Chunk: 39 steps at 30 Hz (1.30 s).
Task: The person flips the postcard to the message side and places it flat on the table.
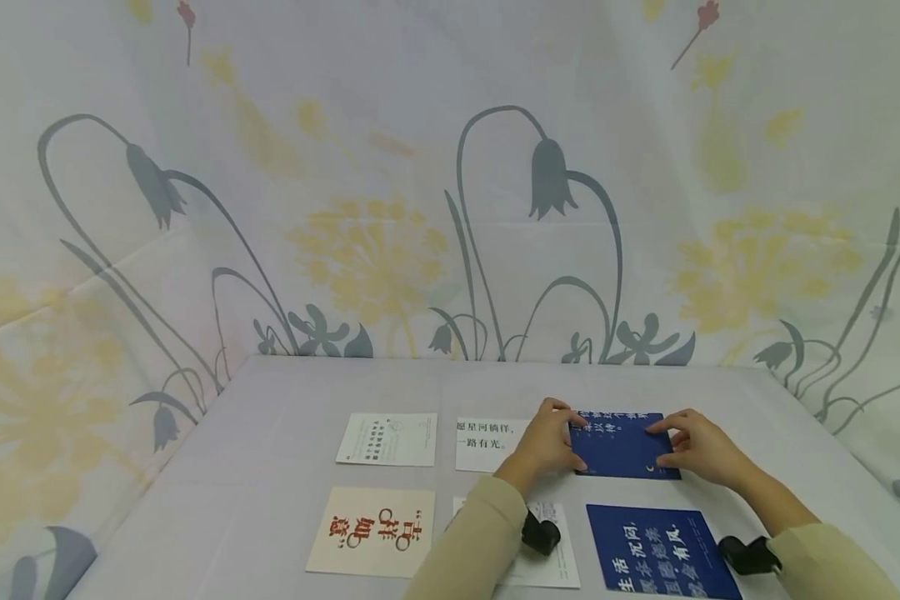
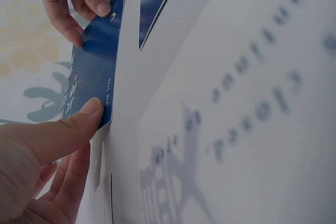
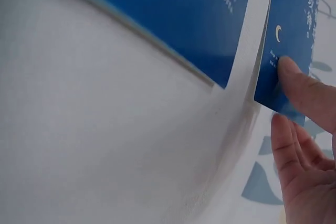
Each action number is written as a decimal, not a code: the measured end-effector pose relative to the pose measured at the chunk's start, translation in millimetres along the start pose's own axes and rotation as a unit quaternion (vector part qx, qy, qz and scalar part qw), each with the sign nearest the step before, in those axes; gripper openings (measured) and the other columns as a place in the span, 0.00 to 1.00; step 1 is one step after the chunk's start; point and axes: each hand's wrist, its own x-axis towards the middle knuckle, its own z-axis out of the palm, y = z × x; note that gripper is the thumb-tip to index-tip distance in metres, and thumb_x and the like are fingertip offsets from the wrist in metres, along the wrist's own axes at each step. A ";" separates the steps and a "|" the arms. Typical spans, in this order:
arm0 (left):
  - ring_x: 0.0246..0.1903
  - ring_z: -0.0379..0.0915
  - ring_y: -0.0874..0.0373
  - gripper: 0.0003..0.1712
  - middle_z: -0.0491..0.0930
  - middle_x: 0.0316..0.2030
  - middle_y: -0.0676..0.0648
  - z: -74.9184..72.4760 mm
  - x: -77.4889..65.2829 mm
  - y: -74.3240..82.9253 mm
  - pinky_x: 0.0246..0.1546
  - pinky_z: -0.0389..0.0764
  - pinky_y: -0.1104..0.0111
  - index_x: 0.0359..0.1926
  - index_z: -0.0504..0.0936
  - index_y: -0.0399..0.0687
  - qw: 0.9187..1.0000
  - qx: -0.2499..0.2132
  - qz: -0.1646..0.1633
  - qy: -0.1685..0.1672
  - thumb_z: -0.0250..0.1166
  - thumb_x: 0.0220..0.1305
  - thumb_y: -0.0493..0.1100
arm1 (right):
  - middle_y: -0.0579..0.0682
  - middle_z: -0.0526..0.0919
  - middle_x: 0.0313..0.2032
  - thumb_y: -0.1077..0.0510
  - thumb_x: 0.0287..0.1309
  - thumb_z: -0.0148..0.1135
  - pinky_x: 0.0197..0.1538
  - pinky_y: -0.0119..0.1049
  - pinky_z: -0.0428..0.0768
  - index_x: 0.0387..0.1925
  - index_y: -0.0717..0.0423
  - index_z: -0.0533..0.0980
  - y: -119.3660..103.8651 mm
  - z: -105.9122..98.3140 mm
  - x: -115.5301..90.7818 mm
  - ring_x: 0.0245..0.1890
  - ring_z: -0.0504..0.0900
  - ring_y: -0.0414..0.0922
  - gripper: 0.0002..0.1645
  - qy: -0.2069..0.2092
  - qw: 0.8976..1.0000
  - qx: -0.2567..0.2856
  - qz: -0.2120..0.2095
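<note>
A dark blue card [image 1: 617, 457] with white writing and a small yellow moon is between my two hands at the back right of the table. My left hand [image 1: 546, 442] pinches its left edge, thumb on the printed face and fingers beneath, as the left wrist view shows. At the opposite edge, my right hand [image 1: 703, 452] grips the card [image 3: 286, 35] with its thumb near the moon. The card's near edge appears slightly off the table in the wrist views. Just in front lies a second blue card [image 1: 656, 550] with larger white characters.
To the left lie a white card with black writing [image 1: 487, 448], a pale card with small print [image 1: 387, 439] and a cream card with red characters [image 1: 372, 531]. My left forearm partly covers another white card [image 1: 551, 567]. A flower-patterned cloth [image 1: 420, 167] hangs behind the table.
</note>
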 end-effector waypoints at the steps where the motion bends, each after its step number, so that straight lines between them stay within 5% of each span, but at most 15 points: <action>1: 0.24 0.65 0.70 0.31 0.64 0.56 0.56 0.5 0.0 -0.6 0.26 0.71 0.79 0.48 0.81 0.53 1.000 -0.012 0.001 0.006 0.79 0.38 0.37 | 0.60 0.74 0.42 0.64 0.40 0.74 0.34 0.41 0.78 0.43 0.63 0.79 -0.5 -0.7 -1.2 0.34 0.75 0.49 0.23 0.003 1.000 0.000 0.001; 10: 0.23 0.68 0.70 0.31 0.66 0.55 0.54 1.8 3.8 -3.0 0.27 0.73 0.79 0.46 0.82 0.50 0.994 -0.101 0.006 0.042 0.78 0.35 0.32 | 0.63 0.77 0.43 0.68 0.45 0.69 0.31 0.33 0.78 0.45 0.66 0.77 -5.0 -6.8 -7.6 0.35 0.78 0.52 0.21 0.055 0.998 0.029 0.009; 23: 0.27 0.69 0.69 0.33 0.67 0.52 0.56 -3.5 -1.0 6.7 0.27 0.76 0.77 0.48 0.80 0.51 0.978 -0.199 -0.007 0.055 0.76 0.36 0.27 | 0.68 0.73 0.48 0.66 0.49 0.67 0.29 0.35 0.77 0.51 0.69 0.73 -6.7 -8.4 -6.5 0.38 0.77 0.57 0.25 0.080 0.995 0.042 0.042; 31: 0.28 0.71 0.68 0.33 0.72 0.41 0.57 -3.7 -2.6 7.9 0.27 0.77 0.76 0.49 0.80 0.54 0.969 -0.234 -0.019 0.074 0.75 0.39 0.27 | 0.64 0.75 0.42 0.65 0.50 0.67 0.29 0.40 0.79 0.51 0.68 0.71 4.8 -4.6 -4.2 0.34 0.78 0.50 0.26 0.135 0.990 0.048 0.016; 39: 0.30 0.74 0.67 0.31 0.74 0.37 0.59 -3.1 -1.6 7.4 0.28 0.78 0.75 0.48 0.79 0.56 0.956 -0.278 -0.009 0.097 0.73 0.42 0.27 | 0.58 0.77 0.35 0.62 0.52 0.67 0.26 0.38 0.79 0.51 0.67 0.69 5.0 -7.4 -4.2 0.33 0.80 0.48 0.26 0.158 0.984 0.058 0.052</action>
